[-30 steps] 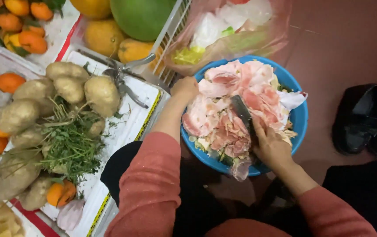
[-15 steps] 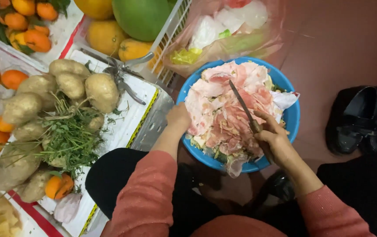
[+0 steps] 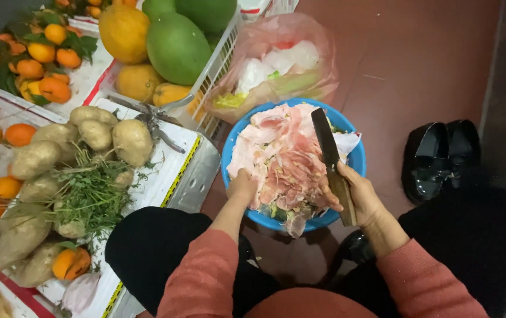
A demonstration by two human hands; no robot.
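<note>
A blue plastic basin (image 3: 354,164) sits on the floor, heaped with pink and white fruit peel (image 3: 279,159). My left hand (image 3: 242,186) rests on the near left side of the heap, fingers pressed into the peel. My right hand (image 3: 359,197) grips a knife (image 3: 329,154) by its brown handle; the dark blade lies flat over the right side of the heap, pointing away from me.
A pink plastic bag (image 3: 282,68) of scraps lies behind the basin. To the left, white boxes hold potatoes (image 3: 111,138), green herbs (image 3: 91,194), oranges (image 3: 43,65), scissors (image 3: 150,121), and a basket of large green and yellow fruit (image 3: 176,47). Black shoes (image 3: 438,156) stand at right.
My left hand came back from the basin's far rim to its near left side. My right hand drew the knife towards the right edge of the heap.
</note>
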